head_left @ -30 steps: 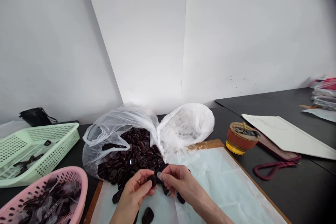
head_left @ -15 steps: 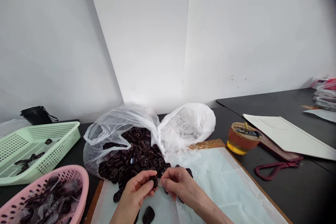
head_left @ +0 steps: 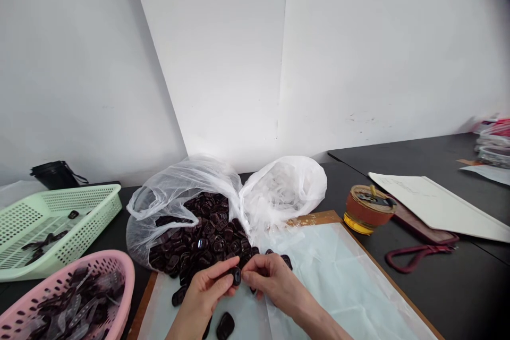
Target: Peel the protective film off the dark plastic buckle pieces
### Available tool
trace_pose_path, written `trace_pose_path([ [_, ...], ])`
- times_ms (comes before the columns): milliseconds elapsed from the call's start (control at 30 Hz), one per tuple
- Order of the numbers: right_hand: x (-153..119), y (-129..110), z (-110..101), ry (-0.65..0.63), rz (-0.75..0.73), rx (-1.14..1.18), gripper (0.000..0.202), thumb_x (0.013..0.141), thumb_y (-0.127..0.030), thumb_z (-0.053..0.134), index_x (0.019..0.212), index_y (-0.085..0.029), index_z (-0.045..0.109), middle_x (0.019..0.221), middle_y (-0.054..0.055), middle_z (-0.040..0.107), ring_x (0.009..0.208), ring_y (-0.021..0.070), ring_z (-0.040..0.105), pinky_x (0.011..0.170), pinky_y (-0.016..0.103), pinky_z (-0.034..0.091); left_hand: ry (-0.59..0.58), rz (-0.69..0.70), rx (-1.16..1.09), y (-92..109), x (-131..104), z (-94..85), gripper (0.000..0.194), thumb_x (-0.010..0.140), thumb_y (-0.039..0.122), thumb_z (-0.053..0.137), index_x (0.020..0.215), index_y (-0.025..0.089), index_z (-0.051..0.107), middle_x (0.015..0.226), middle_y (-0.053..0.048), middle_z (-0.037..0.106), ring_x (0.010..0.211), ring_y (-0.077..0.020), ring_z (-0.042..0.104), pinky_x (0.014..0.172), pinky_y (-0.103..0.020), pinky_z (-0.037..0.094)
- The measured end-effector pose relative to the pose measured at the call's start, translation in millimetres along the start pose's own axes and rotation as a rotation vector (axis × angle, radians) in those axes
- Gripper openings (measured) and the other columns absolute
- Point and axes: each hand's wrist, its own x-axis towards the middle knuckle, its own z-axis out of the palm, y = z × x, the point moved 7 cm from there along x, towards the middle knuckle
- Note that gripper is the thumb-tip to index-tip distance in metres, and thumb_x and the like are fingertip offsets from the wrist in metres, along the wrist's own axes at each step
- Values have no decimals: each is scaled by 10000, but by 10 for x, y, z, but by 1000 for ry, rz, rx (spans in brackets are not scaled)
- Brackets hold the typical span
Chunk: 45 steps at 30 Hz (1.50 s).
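Note:
My left hand [head_left: 210, 293] pinches a small dark glossy piece [head_left: 236, 275] between thumb and fingers. Close to its right side, my right hand [head_left: 271, 280] has thumb and forefinger pressed together; what they hold, if anything, is too small to tell. Just behind both hands, a heap of similar dark brown pieces [head_left: 209, 239] spills from a clear plastic bag [head_left: 159, 199]. A loose dark piece [head_left: 225, 325] lies on the pale sheet [head_left: 338, 276] below my hands, and a few more sit beside them.
A white plastic bag [head_left: 285, 186] with clear bits stands behind. On the left are a pink basket [head_left: 129, 276] of dark pieces with clear strips and a green basket [head_left: 99, 218]. To the right lie a round amber container [head_left: 368, 210], a notebook [head_left: 442, 207] and a dark red strap [head_left: 416, 259].
The dark piece has turned in my left hand, showing another face. My right fingers have shifted slightly; the small clear bit seen at their tips no longer shows.

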Motion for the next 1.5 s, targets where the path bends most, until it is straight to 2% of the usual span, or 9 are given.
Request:
trace_pose_path([
  [67, 4, -1, -1, 1, -7, 15, 160, 770, -262, 618, 713, -151, 718, 571, -33, 548, 514, 93, 461, 496, 202, 431, 21, 27, 61, 14, 15, -25, 351, 673, 338, 819, 1014, 257, 802, 907, -33, 755, 702, -149, 588, 760, -271, 493],
  [267, 15, -1, 13, 5, -21, 34, 128, 742, -216, 622, 684, -157, 720, 560, -32, 571, 500, 95, 484, 516, 216, 423, 5, 82, 222, 31, 54, -60, 314, 709, 305, 780, 1017, 247, 803, 766, -28, 712, 692, -174, 595, 730, -291, 524],
  [433, 27, 24, -3, 42, -30, 40, 134, 746, -211, 611, 701, -148, 720, 555, -34, 569, 489, 92, 492, 507, 213, 394, -22, 83, 174, -2, 56, -61, 354, 706, 379, 791, 1041, 265, 791, 1044, -57, 701, 859, -219, 627, 808, -334, 550],
  [567, 30, 25, -11, 68, -31, 32, 120, 736, -204, 620, 713, -140, 719, 559, -32, 580, 493, 94, 500, 512, 217, 400, -39, 97, 163, -36, 77, -67, 418, 675, 448, 815, 1046, 258, 788, 1050, -66, 682, 939, -255, 617, 830, -369, 565],
  [833, 40, 61, 3, 46, -20, 76, 128, 716, -228, 654, 720, -140, 747, 540, -29, 602, 486, 93, 522, 510, 212, 397, -66, 86, 189, -74, 94, -52, 385, 670, 435, 825, 1016, 268, 797, 945, -47, 668, 870, -232, 631, 787, -354, 578],
  [1067, 46, 93, 57, 16, -31, 186, 170, 714, -265, 716, 849, -164, 734, 599, -26, 650, 527, 112, 557, 563, 235, 441, 23, 110, 228, 6, 111, -107, 258, 673, 282, 802, 914, 190, 800, 798, -40, 736, 638, -168, 641, 649, -293, 548],
  [1167, 15, 14, 68, 35, -123, 46, 172, 785, -246, 686, 943, -190, 725, 662, -11, 672, 603, 136, 587, 594, 242, 442, 64, 156, 273, 73, 104, -116, 150, 671, 228, 762, 810, 174, 742, 689, -12, 701, 600, -163, 627, 603, -270, 527],
  [1333, -62, -174, 119, 75, -343, -357, 239, 856, -149, 579, 930, -247, 784, 848, 45, 733, 728, 175, 645, 647, 260, 451, 64, 205, 396, 87, 89, -98, 107, 676, 162, 687, 783, 166, 699, 659, -6, 669, 579, -163, 590, 555, -259, 495],
  [1500, -72, -191, 145, 85, -356, -428, 277, 810, -80, 568, 903, -236, 777, 801, 30, 732, 675, 158, 635, 595, 233, 434, 61, 233, 455, 119, 52, -77, 144, 687, 142, 674, 812, 166, 744, 728, -40, 706, 662, -195, 614, 612, -276, 491],
])
